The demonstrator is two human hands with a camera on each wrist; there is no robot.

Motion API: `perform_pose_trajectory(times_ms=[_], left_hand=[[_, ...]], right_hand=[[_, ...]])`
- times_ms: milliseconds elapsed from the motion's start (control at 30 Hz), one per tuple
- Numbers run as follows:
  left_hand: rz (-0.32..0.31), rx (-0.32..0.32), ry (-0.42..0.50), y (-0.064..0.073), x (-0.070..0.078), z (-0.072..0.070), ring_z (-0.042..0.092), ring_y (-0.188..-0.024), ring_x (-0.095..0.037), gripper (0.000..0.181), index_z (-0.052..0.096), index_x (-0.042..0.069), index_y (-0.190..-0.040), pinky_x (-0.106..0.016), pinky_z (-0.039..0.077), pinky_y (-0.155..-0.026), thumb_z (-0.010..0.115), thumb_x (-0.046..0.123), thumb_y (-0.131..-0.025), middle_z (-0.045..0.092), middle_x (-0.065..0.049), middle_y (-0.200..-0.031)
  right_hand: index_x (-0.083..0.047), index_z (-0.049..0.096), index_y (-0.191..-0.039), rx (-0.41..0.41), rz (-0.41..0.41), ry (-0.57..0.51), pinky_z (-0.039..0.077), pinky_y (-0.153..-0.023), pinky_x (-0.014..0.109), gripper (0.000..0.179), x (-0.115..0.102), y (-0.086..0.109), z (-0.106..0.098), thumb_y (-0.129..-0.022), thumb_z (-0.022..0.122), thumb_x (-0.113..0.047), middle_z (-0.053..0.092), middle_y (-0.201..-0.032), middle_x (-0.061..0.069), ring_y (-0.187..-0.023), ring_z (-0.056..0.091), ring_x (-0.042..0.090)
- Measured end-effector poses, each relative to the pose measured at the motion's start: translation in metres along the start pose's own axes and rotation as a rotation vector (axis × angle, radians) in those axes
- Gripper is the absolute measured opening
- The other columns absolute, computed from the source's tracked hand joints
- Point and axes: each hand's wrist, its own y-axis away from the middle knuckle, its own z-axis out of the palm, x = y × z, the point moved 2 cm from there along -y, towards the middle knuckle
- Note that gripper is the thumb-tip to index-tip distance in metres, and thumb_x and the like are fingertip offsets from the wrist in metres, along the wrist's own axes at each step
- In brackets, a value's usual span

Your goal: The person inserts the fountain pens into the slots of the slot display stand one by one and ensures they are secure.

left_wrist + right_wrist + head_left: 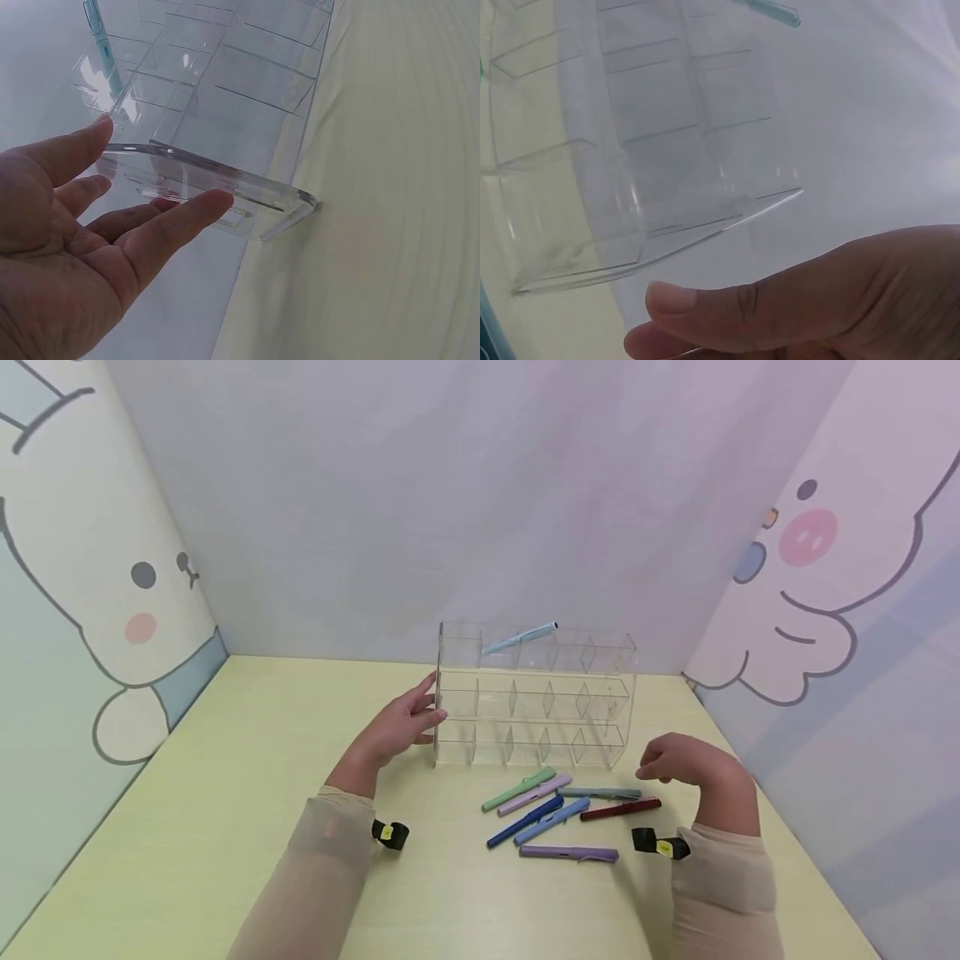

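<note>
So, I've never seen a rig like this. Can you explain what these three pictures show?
There is no machine, just a person's two bare hands. The wide picture comes from a camera worn on the head; the two closer ones come from a camera on each wrist. On the pale yellow table stands a clear rack with three rows of compartments. One pale blue pen leans in the top row; seven other pens lie in front. The left hand is at the rack's left end; no firm grip shows. The right hand, near the pens, holds nothing visible.
</note>
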Motion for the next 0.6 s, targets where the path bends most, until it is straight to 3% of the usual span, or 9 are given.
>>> perform_pose_trajectory(times_ms=[233, 600], left_hand=[[-0.002, 0.007, -0.009, 0.000, -0.002, -0.001, 0.052, -0.132, -0.028, 0.072, 0.014, 0.050, -0.153, -0.047, 0.052, -0.098, 0.059, 0.030, -0.100, 0.029, -0.011, -0.160], [-0.001, -0.004, -0.002, -0.001, -0.002, 0.000, 0.051, -0.133, -0.028, 0.073, 0.014, 0.051, -0.152, -0.047, 0.051, -0.100, 0.060, 0.034, -0.099, 0.029, -0.009, -0.160]], right_hand=[[-0.003, 0.064, -0.103, -0.106, 0.101, -0.077, 0.053, -0.083, 0.053, 0.026, 0.008, -0.020, 0.015, -0.089, 0.071, -0.023, 0.063, -0.100, 0.011, -0.093, 0.060, 0.030], [-0.006, 0.062, -0.100, -0.119, 0.168, -0.100, 0.050, -0.072, 0.041, 0.025, 0.013, -0.037, 0.034, -0.082, 0.076, -0.018, 0.059, -0.091, 0.009, -0.086, 0.053, 0.027]])
